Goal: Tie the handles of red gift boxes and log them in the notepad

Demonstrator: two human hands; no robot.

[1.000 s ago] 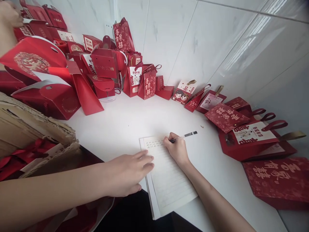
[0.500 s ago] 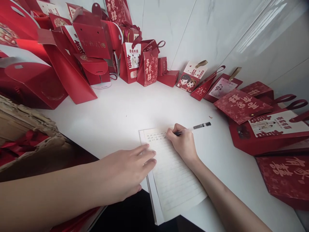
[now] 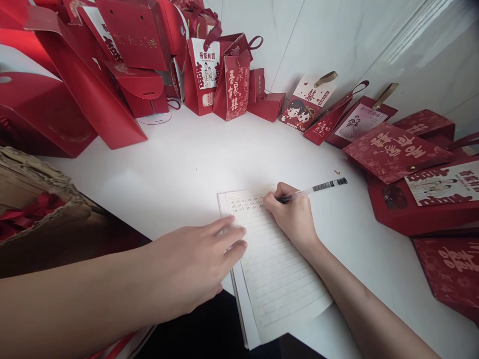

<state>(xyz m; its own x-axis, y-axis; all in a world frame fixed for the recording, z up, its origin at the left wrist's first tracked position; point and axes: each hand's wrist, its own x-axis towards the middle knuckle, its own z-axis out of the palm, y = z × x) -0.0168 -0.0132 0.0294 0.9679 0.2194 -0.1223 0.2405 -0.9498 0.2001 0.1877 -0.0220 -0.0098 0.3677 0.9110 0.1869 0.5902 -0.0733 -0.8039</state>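
Observation:
A lined notebook (image 3: pixel 284 284) lies on the white table, with a few rows of small handwriting across the top of its page. My right hand (image 3: pixel 294 212) is closed around a pen (image 3: pixel 329 185); its clear barrel slants up to the right and the tip, hidden by my fingers, is at the end of the written rows. My left hand (image 3: pixel 202 259) lies palm down across the notebook's left edge. Its fingers are spread and the fingertips touch the page. The thumb is mostly tucked beneath, at the table's edge.
Red gift boxes (image 3: pixel 237 89) with Chinese characters line the wall behind. More red boxes (image 3: pixel 396 152) stand at the right, and a pile of larger ones (image 3: pixel 134 40) at the left. Below these, a torn cardboard carton (image 3: pixel 33 184) holds red ribbon. Tiny scraps lie on the white table (image 3: pixel 164 169).
The view has tilted and shifted slightly, so the boxes appear higher and larger. My right hand still grips the pen at the top rows; my left hand stays on the notebook.

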